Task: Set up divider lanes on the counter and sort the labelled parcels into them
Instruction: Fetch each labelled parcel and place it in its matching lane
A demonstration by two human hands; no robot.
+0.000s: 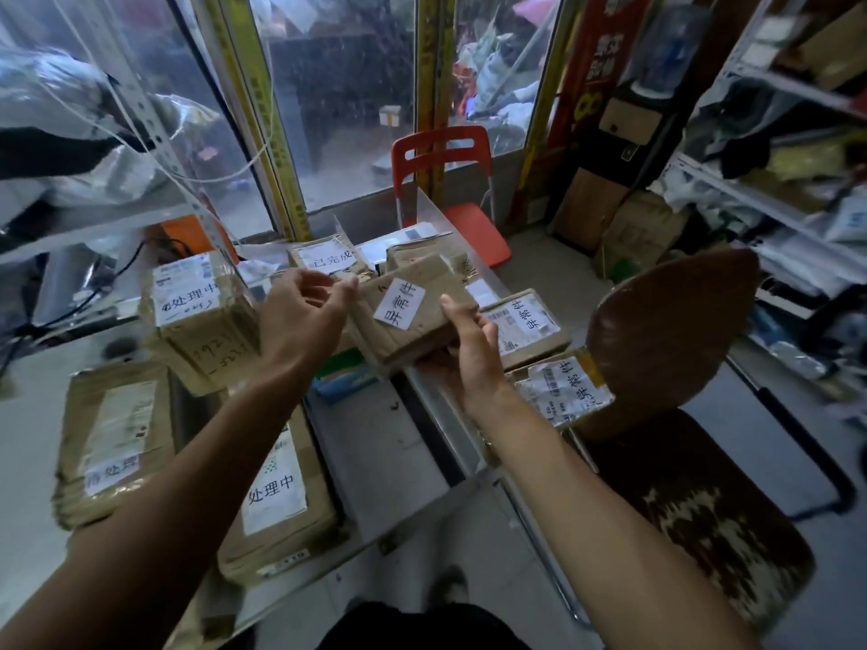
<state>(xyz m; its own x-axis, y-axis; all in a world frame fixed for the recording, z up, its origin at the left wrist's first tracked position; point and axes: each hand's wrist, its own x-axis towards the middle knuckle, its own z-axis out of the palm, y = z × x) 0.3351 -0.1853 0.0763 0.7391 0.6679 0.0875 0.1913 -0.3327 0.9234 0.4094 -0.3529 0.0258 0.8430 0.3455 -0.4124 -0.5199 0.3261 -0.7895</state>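
A brown parcel with a white label 异常件 (413,316) is held tilted above the counter (403,443). My right hand (469,354) grips it from below at its near right edge. My left hand (305,312) touches its far left corner with thumb and fingers pinched. Two more 异常件 parcels (525,326) (563,391) lie to the right. Parcels marked 处理中 (197,307) (277,499) sit at the left, and one marked 已完成 (328,260) lies at the back. A clear upright divider panel (450,227) stands beyond the held parcel.
A red chair (450,180) stands behind the counter by the window. A brown wooden chair (671,349) is close on the right. Metal shelves with goods (774,180) fill the right side. A blue and green pack (347,372) lies under the held parcel.
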